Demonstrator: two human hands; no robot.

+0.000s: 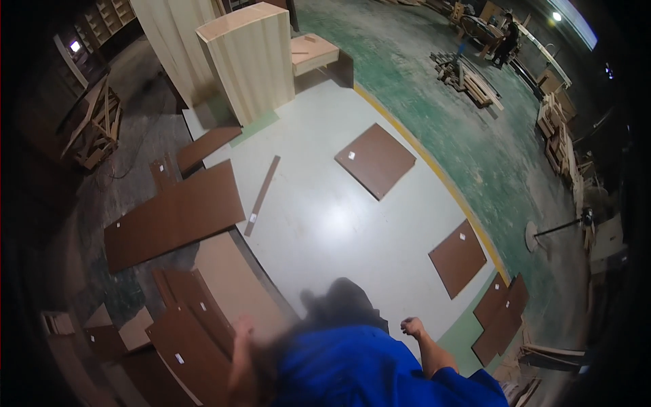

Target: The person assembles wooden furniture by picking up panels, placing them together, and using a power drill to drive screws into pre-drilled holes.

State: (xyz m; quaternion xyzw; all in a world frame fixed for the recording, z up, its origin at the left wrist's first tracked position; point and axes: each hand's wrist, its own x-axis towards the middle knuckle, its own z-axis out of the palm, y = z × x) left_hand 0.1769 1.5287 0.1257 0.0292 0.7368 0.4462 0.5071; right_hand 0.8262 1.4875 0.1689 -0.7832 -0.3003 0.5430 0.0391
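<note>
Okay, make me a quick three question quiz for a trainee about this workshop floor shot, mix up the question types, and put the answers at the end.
1. True or false: the right hand is closed in a fist and holds nothing.
2. Multiple choice: the left hand is at the edge of A) a stack of brown boards, B) a metal bucket, C) a coiled hose.
3. Fill in: the square brown panel lies flat on the pale floor, just inside the ______ painted line.

Key: 1 true; 2 A; 3 yellow.
</note>
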